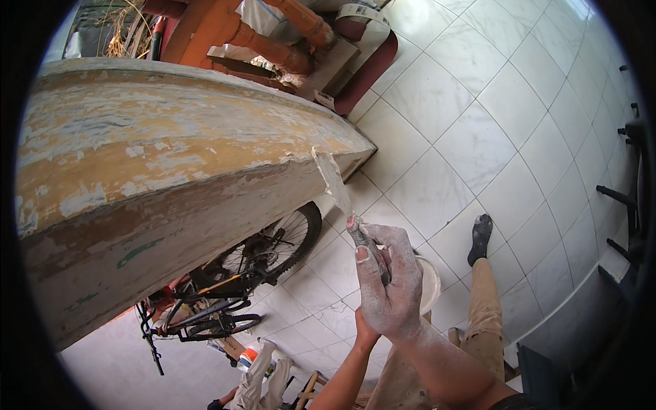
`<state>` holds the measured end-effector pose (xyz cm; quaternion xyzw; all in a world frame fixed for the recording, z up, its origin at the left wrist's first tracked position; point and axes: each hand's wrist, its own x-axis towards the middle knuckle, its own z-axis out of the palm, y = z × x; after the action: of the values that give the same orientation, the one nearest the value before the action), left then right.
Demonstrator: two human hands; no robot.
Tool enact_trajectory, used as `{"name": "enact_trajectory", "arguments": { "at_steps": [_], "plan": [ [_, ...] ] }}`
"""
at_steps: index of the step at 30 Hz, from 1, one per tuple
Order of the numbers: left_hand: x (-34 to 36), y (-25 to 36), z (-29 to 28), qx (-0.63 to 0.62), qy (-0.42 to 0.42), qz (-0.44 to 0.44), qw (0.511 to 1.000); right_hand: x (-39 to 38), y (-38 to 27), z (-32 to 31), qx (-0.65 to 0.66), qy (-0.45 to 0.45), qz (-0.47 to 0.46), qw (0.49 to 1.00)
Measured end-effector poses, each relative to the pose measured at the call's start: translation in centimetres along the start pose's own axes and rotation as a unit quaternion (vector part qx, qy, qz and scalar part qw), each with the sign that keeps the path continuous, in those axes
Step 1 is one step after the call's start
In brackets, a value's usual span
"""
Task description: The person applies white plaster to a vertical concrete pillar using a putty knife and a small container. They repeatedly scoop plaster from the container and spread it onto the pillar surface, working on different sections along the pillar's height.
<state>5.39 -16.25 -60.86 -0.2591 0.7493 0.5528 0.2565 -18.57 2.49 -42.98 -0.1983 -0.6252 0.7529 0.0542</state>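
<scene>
From here I make out a rough, flaking painted pillar (171,164), a matt, crusted putty knife (333,181), glossy marble-look floor tiles (478,140) and a dull rubber bicycle tyre (316,225).

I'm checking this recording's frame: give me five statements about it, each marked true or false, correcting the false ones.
1. The right hand holds a scraper. True.
2. The scraper is clean. False: pale paste is smeared on it.
3. The floor is dark wood. False: it is laid with pale tiles.
4. A bicycle tyre shows near the peeling beam. True.
5. The left hand is in full view. False: the right hand partly hides it.
</scene>
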Motion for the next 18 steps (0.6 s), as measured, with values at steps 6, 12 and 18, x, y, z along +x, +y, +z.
{"name": "enact_trajectory", "arguments": {
  "at_steps": [6, 12, 18],
  "plan": [
    [0.3, 2.4, 0.6, -0.022, -0.023, -0.009, 0.999, 5.4, -3.0, -1.0, 0.031, -0.094, 0.048, 0.994],
    [0.6, 4.8, 1.2, -0.126, -0.010, -0.097, 0.987, 8.3, -3.2, -2.6, -0.020, -0.138, 0.049, 0.989],
    [0.3, 5.9, 1.3, -0.084, -0.006, -0.064, 0.994, 6.8, -3.6, -2.9, -0.008, -0.144, 0.043, 0.989]
  ]
}}
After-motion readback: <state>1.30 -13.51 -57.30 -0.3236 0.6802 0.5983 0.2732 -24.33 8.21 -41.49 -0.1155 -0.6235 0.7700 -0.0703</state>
